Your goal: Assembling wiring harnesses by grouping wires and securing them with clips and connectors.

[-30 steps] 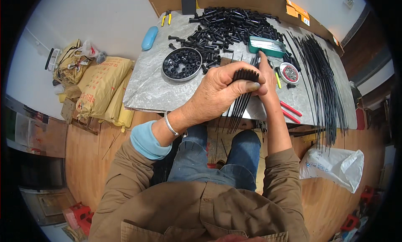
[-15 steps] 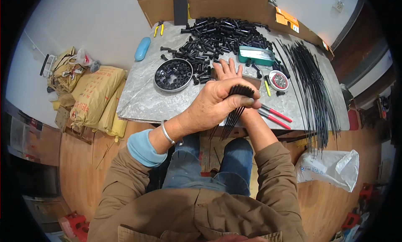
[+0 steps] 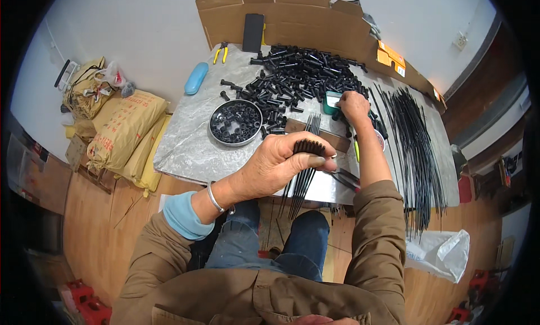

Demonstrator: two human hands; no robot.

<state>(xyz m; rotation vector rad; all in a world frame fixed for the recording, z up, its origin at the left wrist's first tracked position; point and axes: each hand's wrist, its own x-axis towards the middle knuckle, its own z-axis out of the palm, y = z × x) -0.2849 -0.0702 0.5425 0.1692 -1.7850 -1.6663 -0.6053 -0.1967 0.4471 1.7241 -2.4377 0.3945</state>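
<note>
My left hand [image 3: 279, 166] is closed around a bundle of thin black rods [image 3: 304, 176], held upright over the table's near edge, their lower ends hanging toward my knees. My right hand [image 3: 354, 105] reaches out to the far side, resting at the edge of a heap of black tube-shaped parts [image 3: 301, 80] beside a small green box [image 3: 332, 102]; whether it holds a part I cannot tell. A round metal tin [image 3: 236, 122] filled with small black rings sits left of my left hand.
Many long black rods [image 3: 413, 145] lie spread on the right of the silver-covered table [image 3: 185, 150]. Flattened cardboard [image 3: 304, 15], a black phone, yellow pliers [image 3: 220, 51] and a blue case [image 3: 196, 78] lie at the back. Yellow sacks [image 3: 124, 139] on the left floor, a white bag [image 3: 439, 252] on the right.
My right hand left the bundle and stretched out to the heap of black parts by the green box. My left hand kept its grip on the rods.
</note>
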